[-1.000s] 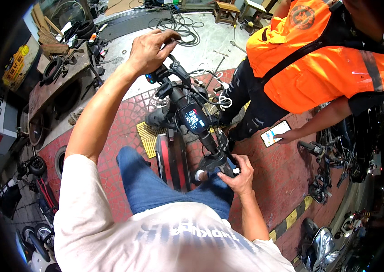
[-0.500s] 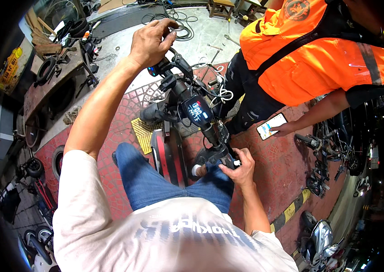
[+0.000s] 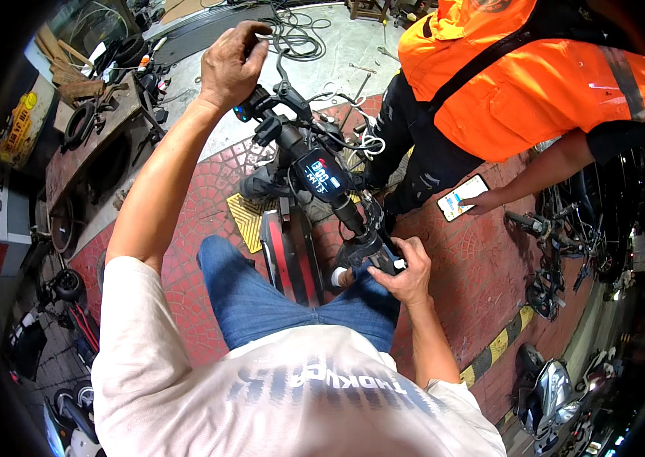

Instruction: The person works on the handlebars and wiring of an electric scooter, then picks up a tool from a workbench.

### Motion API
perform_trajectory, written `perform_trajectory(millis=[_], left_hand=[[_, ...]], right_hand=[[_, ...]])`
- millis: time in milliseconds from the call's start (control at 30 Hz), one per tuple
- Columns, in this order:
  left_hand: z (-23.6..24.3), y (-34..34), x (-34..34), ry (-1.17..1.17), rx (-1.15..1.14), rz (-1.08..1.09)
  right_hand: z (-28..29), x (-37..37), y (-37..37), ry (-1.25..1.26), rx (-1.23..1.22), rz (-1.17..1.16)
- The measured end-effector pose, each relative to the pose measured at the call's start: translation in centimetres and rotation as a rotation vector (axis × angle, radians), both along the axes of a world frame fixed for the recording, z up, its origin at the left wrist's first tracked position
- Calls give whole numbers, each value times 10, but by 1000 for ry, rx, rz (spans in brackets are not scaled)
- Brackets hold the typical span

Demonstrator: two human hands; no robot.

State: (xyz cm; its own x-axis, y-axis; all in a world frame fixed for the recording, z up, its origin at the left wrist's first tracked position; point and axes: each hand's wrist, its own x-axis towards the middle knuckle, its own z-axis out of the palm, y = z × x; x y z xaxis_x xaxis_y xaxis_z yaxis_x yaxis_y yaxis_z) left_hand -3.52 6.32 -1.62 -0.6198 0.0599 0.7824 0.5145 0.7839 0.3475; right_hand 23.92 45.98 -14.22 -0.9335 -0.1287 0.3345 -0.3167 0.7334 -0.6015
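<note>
I stand astride an electric scooter with a black and red deck (image 3: 308, 263). Its dark handlebar (image 3: 292, 141) slants across the middle, carrying a lit display (image 3: 320, 174). My left hand (image 3: 231, 67) lies over the bar's far left end, fingers curled; the grip beneath it is mostly hidden. Beside that hand rises a brake lever (image 3: 284, 68). Closer to me, my right hand (image 3: 408, 276) is closed round the right grip (image 3: 385, 259), near a small white part (image 3: 400, 264). Several white cables (image 3: 372, 145) hang off the bar's front.
A person in an orange vest (image 3: 513, 84) stands at the right, holding a lit phone (image 3: 462, 197). At the left is a cluttered workbench (image 3: 101, 141) with tyres. Bicycles (image 3: 547, 244) and a yellow-black kerb (image 3: 501, 343) are on the right. Black hoses (image 3: 299, 38) lie farther off.
The handlebar's far end and my left hand have shifted left in the picture. My right hand stays at its grip. The person's phone sits slightly higher and farther right.
</note>
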Motion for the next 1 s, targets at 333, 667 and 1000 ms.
perform_trajectory(millis=[333,667,1000], left_hand=[[9,-12,10,-174,-169,-129],[16,-46,22,-263,-177,-83],[6,-63,23,-192,-70,-163]], right_hand=[[26,5,-13,-104,61,61],[101,-96,-79,69,-211,-27],[103,-137,-137,107,-119,-52]])
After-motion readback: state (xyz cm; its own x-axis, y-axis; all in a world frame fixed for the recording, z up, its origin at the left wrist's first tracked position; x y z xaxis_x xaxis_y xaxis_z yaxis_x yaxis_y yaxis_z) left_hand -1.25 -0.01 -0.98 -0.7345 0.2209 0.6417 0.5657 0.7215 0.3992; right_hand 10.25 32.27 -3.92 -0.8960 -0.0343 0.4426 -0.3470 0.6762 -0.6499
